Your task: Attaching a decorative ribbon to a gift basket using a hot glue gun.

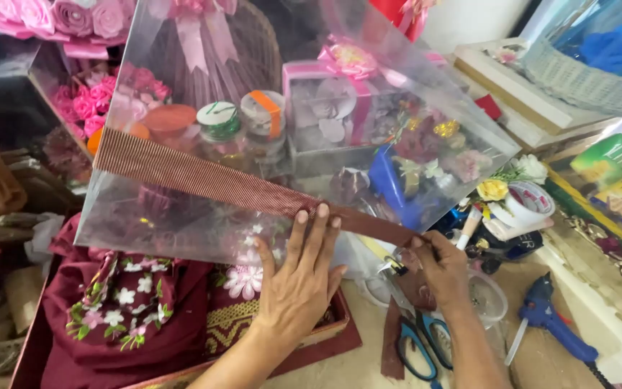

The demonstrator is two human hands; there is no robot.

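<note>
My left hand point(298, 277) lies open, fingers pressing the brown ribbon point(210, 180) flat onto the clear sheet point(268, 86) at frame centre, my right hand point(437, 266) pinching its lower-right end, so most appears laid, that end apparently still unfixed.

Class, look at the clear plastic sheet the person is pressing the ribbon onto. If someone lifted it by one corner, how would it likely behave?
The clear plastic sheet would probably flex rather than flop, since it spans wide and nearly flat under the left hand. It likely feels light, being thin enough to see through. Its glossy glare suggests a slippery surface, so the brown ribbon may slide.
</note>
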